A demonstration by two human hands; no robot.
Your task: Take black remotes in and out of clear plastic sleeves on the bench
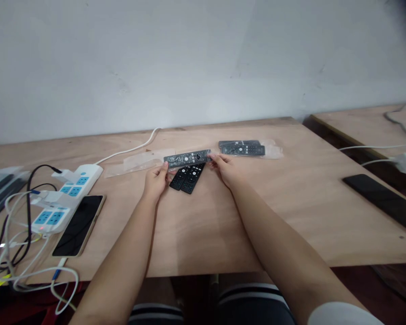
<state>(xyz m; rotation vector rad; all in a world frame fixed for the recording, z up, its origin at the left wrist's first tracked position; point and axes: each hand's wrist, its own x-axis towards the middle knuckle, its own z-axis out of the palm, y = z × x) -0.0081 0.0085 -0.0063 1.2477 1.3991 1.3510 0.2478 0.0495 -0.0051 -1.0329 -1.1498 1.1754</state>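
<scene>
Between my two hands is a black remote control [186, 158] in a clear plastic sleeve, held nearly level above the table. My left hand [156, 181] pinches its left end, and my right hand [223, 168] pinches its right end. Below it, two bare black remotes, a left one [178, 178] and a right one [193, 178], lie side by side and slanted, their upper ends partly hidden. Two more sleeved remotes [242, 149] rest farther right, one overlapping the other. Empty plastic sleeves [135, 162] lie flat to the left of my left hand.
On the left stand a white power strip [91, 174] with chargers and tangled cables [11, 266], and a phone [79, 225]. Sleeved dark items [2, 189] lie at the far left edge. A black slab-like object [380, 201] sits at right, near a gap before another table [365, 119].
</scene>
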